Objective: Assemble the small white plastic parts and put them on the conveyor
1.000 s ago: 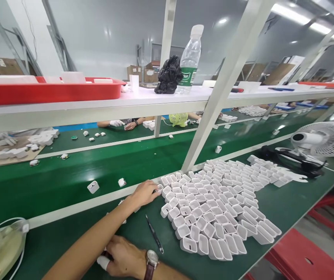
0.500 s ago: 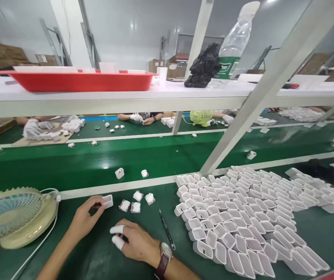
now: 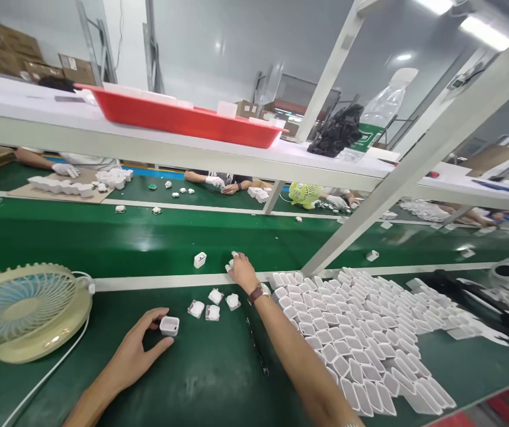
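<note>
Over the near table edge, my left hand (image 3: 141,344) curls its thumb and fingers around a small white plastic casing (image 3: 169,325), its hollow side facing up. My right hand (image 3: 243,274), with white finger cots and a watch at the wrist, reaches onto the green conveyor belt. Its fingertips close around a small white part (image 3: 231,263), mostly covered by them. Between the hands lie several white parts with clear edges (image 3: 213,312). Black tweezers (image 3: 256,347) rest beside my right forearm.
Rows of white casings (image 3: 356,332) cover the right of the table. A cream fan (image 3: 27,308) with a cable stands left. Another casing (image 3: 199,260) sits on the belt. A slanted post (image 3: 361,213) carries a shelf with a red tray (image 3: 183,121). Co-workers' hands show opposite.
My right hand has moved up and away from the table onto the belt, closing at a small white part. My left hand has lowered slightly, and its casing now opens upward. The view has tilted.
</note>
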The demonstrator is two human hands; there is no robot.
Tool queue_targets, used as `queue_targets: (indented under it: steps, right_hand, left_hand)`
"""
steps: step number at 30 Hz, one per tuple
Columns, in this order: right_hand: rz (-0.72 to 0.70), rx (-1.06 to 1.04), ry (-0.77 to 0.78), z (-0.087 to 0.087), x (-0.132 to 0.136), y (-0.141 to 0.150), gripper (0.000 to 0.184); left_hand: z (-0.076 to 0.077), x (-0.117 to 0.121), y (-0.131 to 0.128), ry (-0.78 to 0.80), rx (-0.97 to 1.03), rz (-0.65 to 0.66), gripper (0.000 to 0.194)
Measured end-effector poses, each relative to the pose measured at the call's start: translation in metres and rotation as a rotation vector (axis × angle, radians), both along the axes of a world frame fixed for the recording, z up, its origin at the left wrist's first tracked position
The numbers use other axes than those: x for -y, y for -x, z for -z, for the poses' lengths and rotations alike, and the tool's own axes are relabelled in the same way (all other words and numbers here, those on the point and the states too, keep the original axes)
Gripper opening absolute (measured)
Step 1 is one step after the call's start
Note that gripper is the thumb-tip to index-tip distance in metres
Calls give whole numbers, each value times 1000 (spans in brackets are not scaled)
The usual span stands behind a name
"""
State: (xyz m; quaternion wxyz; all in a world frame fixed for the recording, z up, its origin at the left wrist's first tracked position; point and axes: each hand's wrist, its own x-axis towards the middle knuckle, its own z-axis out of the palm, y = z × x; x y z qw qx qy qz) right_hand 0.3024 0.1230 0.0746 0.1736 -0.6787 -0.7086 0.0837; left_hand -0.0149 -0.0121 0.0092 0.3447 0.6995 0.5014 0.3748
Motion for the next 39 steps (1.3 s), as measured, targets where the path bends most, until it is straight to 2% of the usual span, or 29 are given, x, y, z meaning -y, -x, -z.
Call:
queue_targets:
  steps: [3,6,9,12,13,15,17,20,22,26,28,30,32,35,39]
  right_hand:
    - [2,49,46,-3,-11,-2,32]
    - [-104,42,66,-7,6,8,27]
    - [-316,-18,108,-4,56,25,38]
    - [-693,-185,81,7,120,41,52]
    - [-749,-211,69,12,139,45,54]
    - [-739,-203,56,18,169,48,53]
    - [-643,-184,69,20,187,46,50]
    - [-498,-211,108,16,199,35,53]
    - [-459,-219,107,14,201,28,56]
    - [-534,-180,108,16,202,23,80]
    - [-596,-169,161,20,202,25,92]
    - [-657,-175,208,22,202,27,95]
    - [-691,-194,216,22,202,28,91]
    - [-678,-219,175,20,204,29,67]
    - [-643,-281,115,19,207,28,47]
  left_hand:
    - [2,7,-5,-27,-57,-14,63]
    - [4,9,-7,-86,-102,1,64]
    - [5,8,-8,-135,-135,17,62]
    - [4,8,-9,-147,-161,22,60]
    - [3,8,-10,-147,-170,20,59]
    - [1,9,-11,-143,-187,14,59]
    - [-1,9,-11,-137,-200,13,60]
    - [-3,10,-12,-140,-217,15,64]
    - [-3,10,-15,-163,-235,-3,67]
    - [0,10,-24,-217,-287,-52,72]
    - [2,11,-28,-230,-290,-62,67]
    - [3,11,-29,-232,-272,-55,59]
    - [2,11,-28,-227,-239,-29,55]
    - [-1,11,-26,-212,-196,-2,58]
    - [-2,11,-26,-133,-183,-43,62]
